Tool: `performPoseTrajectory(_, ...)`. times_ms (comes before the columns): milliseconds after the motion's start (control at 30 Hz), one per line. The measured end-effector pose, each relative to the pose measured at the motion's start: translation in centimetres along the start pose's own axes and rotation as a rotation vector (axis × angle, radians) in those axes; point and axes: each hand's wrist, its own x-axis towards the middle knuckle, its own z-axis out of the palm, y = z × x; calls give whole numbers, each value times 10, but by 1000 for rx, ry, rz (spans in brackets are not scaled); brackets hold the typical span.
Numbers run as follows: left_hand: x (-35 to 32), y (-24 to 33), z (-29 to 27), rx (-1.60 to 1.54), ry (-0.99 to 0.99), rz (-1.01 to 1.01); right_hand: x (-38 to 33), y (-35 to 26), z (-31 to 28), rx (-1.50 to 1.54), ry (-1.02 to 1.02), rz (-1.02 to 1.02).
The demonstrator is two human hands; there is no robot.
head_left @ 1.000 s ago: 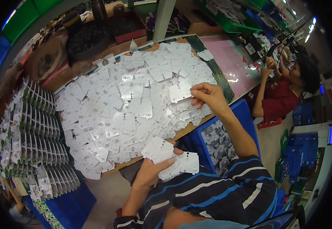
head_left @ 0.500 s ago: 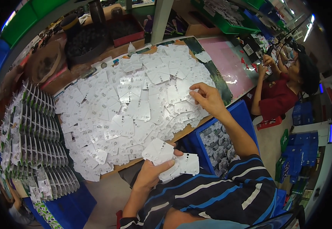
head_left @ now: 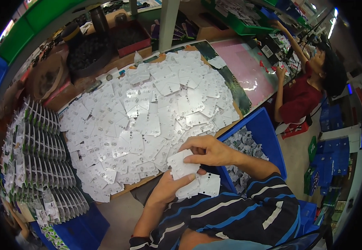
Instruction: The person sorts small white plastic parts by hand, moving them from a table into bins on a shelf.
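My left hand (head_left: 164, 188) is closed on a small fanned stack of white cards (head_left: 209, 184) with rows of small dark dots, just off the near edge of the table. Thumb on top, my right hand (head_left: 214, 152) pinches a white card (head_left: 184, 165) at the upper part of that stack; its fingertips underneath are hidden. Beyond both hands spreads a wide, loose pile of similar white cards (head_left: 110, 125), many bearing small clear round pieces, overlapping across the table.
Stacked racks of thin white-and-green pieces (head_left: 43, 158) rise on the left. A blue bin (head_left: 274, 143) of grey-white scraps stands beside my right forearm. Dark round tubs (head_left: 87, 54) and a red box (head_left: 131, 39) line the back. A person in red (head_left: 301, 96) works at the right.
My right hand has come back from above the card pile to the stack in my left hand and now grips a card there. The person at the right has stretched an arm toward the green bin.
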Motion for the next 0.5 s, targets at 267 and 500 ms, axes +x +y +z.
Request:
performPoseTrajectory(267, -1, 3, 2, -47, 13, 37, 12, -6, -25, 268, 193, 62)
performPoseTrajectory(500, -5, 5, -2, -68, 29, 89, 36, 8, -66, 416, 533, -84)
